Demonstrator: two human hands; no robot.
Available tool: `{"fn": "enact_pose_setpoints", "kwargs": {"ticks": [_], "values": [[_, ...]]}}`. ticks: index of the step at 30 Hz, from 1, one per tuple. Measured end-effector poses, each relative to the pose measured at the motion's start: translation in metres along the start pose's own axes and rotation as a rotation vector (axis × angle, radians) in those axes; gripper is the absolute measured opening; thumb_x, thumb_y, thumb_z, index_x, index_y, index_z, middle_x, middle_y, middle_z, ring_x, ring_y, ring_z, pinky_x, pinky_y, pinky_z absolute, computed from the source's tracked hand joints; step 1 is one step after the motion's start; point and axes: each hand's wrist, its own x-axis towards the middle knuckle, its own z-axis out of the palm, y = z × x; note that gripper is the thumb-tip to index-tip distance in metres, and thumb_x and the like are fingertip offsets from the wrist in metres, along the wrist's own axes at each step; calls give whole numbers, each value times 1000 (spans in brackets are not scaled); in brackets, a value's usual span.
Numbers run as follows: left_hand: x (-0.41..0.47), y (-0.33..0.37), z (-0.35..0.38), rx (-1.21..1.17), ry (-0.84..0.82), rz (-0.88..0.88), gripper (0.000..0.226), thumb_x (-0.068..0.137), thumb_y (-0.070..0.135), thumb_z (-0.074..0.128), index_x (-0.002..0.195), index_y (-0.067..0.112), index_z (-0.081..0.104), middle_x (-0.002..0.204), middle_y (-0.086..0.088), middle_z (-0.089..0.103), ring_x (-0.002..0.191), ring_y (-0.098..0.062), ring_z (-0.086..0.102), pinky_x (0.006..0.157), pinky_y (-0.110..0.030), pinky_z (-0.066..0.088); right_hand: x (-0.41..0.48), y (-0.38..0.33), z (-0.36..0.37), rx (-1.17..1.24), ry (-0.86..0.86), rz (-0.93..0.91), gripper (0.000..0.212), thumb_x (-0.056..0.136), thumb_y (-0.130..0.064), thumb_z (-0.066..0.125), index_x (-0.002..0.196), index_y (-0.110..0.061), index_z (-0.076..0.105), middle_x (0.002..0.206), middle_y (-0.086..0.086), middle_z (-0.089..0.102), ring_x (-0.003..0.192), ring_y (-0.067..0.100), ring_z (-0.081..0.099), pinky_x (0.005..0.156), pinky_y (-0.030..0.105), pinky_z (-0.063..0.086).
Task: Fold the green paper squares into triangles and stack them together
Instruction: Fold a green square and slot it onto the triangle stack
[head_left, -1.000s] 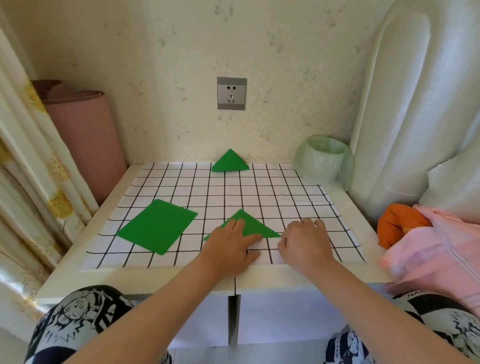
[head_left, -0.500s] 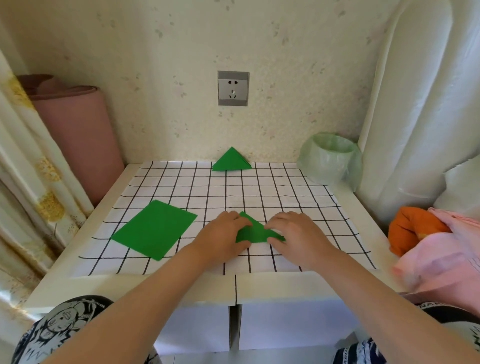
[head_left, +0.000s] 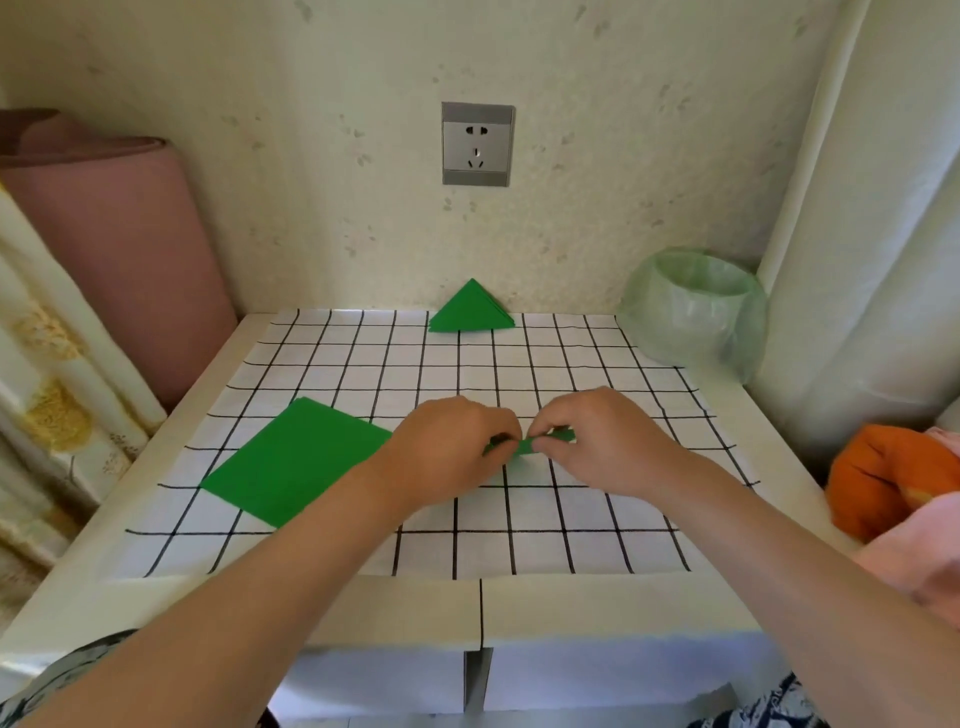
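A sheet (head_left: 571, 530) covers the tabletop (head_left: 363, 608). Square (head_left: 296, 462) lies left, folded paper (head_left: 524, 446) centre, triangles (head_left: 470, 312) at the back edge, bin (head_left: 675, 322) beyond the sheet, back right.

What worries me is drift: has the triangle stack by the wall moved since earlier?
No. The triangle stack sits below the socket at the far edge of the grid mat, unchanged.

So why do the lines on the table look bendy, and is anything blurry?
Head view: the wide lens bows the lines of the grid mat and tilts the white roll at right; the left hand, right hand and the green paper they pinch look slightly smeared; light is soft, shadows faint.
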Motion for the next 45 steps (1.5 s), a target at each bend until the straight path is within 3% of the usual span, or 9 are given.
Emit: {"fn": "enact_pose_setpoints", "kwargs": {"ticks": [4, 7, 14, 18, 23, 28, 35, 40, 45], "values": [[1, -6, -16, -63, 106, -105, 17, 95, 35, 56, 100, 31, 72, 83, 12, 72, 70, -10, 63, 66, -30, 53, 7, -9, -14, 112, 26, 70, 8, 88, -29, 69, 90, -31, 77, 86, -17, 73, 83, 1, 65, 83, 25, 51], [-3, -9, -24, -92, 142, -118, 15, 95, 34, 58, 99, 30, 72, 81, 12, 72, 67, -9, 61, 64, -28, 51, 11, -18, -14, 94, 123, 8, 12, 86, -30, 68, 93, -32, 78, 88, -20, 74, 82, 1, 67, 84, 26, 51], [-7, -9, -30, -103, 164, -116, 17, 96, 35, 57, 99, 29, 72, 69, 10, 66, 57, -7, 48, 55, -25, 38, 17, -42, -5, 35, 276, -61, 15, 80, -40, 59, 78, -31, 71, 73, -22, 68, 67, 3, 60, 86, 31, 43], [-9, -7, -35, -102, 124, -126, 13, 96, 32, 57, 94, 30, 69, 64, 13, 55, 54, -2, 44, 50, -19, 29, 15, -45, -3, 9, 311, -41, 13, 77, -38, 62, 71, -32, 72, 60, -22, 62, 53, 4, 53, 81, 25, 40], [-8, -9, -41, -89, 79, -126, 13, 96, 30, 55, 93, 28, 67, 73, 11, 64, 65, -8, 53, 60, -29, 44, 16, -43, -8, 17, 286, -11, 11, 73, -33, 65, 69, -33, 75, 53, -24, 56, 48, 0, 51, 66, 4, 33], [-12, -21, -52, -57, 70, -193, 14, 97, 28, 52, 91, 27, 65, 76, 7, 67, 70, -11, 59, 65, -33, 51, 14, -35, -16, -1, 290, 64, 11, 73, -24, 68, 69, -31, 75, 50, -25, 53, 51, -6, 53, 50, 5, 28], [-18, -40, -65, -53, 100, -276, 14, 96, 25, 54, 87, 28, 64, 72, 9, 65, 64, -6, 55, 58, -27, 45, 13, -17, -24, 37, 372, 189, 13, 77, -25, 66, 67, -34, 65, 59, -22, 59, 56, 1, 56, 58, 21, 45], [-14, -20, -53, -58, 87, -187, 14, 97, 26, 52, 88, 27, 63, 71, 6, 64, 65, -11, 56, 61, -35, 50, 16, -39, -13, 45, 326, -72, 14, 83, -38, 62, 90, -32, 72, 87, -23, 69, 81, -4, 60, 85, 24, 44], [-12, -16, -47, -67, 132, -129, 13, 96, 26, 54, 93, 27, 66, 71, 8, 65, 62, -9, 53, 59, -32, 48, 20, -39, -7, 21, 308, -98, 13, 89, -31, 64, 77, -33, 68, 77, -25, 67, 69, 2, 61, 95, 38, 39]]}}
